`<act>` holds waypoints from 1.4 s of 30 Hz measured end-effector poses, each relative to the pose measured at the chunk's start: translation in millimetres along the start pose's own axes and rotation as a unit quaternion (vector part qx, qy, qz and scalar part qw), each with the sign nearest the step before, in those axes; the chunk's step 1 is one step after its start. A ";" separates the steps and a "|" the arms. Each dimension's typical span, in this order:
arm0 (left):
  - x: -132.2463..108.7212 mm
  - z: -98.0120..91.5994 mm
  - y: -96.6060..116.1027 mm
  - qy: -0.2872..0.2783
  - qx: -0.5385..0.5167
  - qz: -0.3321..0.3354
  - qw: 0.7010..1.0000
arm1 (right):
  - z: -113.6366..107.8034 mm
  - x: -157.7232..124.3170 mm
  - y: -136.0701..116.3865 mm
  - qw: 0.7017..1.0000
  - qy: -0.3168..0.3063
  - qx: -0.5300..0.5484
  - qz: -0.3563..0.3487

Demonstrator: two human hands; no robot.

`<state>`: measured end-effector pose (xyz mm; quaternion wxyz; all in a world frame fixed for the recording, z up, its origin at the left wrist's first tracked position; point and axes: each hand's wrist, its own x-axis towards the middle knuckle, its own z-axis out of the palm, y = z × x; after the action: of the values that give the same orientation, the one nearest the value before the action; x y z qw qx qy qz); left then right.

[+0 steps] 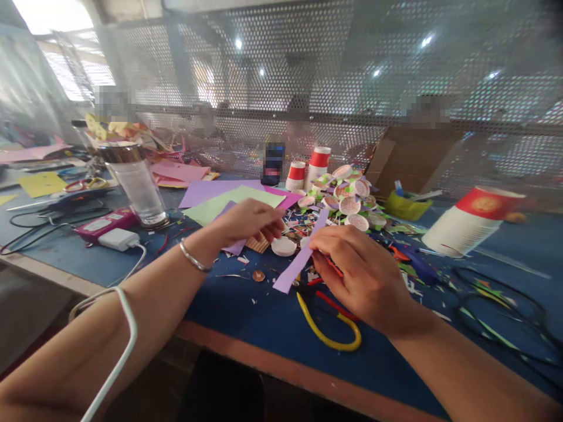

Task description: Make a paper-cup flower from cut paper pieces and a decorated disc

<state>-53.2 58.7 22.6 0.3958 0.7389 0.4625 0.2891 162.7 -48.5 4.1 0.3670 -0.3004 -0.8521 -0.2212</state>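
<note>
My right hand (358,269) pinches a strip of purple paper (292,271) between thumb and fingers. Below it, scissors with yellow and red handles (328,340) lie on the table, partly covered by the hand. My left hand (255,220) hovers over the coloured sheets with its fingers loosely bent and apart; nothing shows in them. Just right of its fingertips sits a shallow white paper cup bottom (284,247). A piece of corrugated cardboard (257,244) lies under the left hand, and a small brown disc (258,275) rests nearer the front.
Behind my hands are a heap of decorated paper discs (349,205), stacked paper cups (472,223) and a green sheet (233,202). A glass bottle (138,187) and a pink power strip (105,225) stand left. A white cable (127,328) crosses my left forearm. A perforated metal screen (272,70) closes the back.
</note>
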 end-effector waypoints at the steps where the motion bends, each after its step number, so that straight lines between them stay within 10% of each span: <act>1: -3.4 14.1 4.0 -0.060 -0.036 0.000 0.998 | -0.1 0.3 -0.9 1.000 -0.003 0.005 0.003; 3: -8.3 35.1 8.3 -0.165 -0.221 0.015 0.961 | 0.8 0.9 -2.1 1.000 -0.010 0.010 0.004; 8: -9.6 43.1 5.2 -0.177 -0.370 0.031 0.912 | 7.2 2.8 -2.8 1.000 -0.024 0.001 -0.016; 22: -19.4 46.8 11.5 -0.134 -0.402 0.035 0.905 | 14.3 -0.2 4.6 0.958 0.021 0.158 0.237; 42: -22.9 51.9 12.5 -0.038 -0.298 0.149 0.942 | 11.6 1.1 14.8 0.918 0.046 0.191 0.345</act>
<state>-15.6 18.1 4.9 0.5678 0.6580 0.2243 0.4409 166.4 -30.5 -0.1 0.5099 -0.4898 -0.7035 0.0723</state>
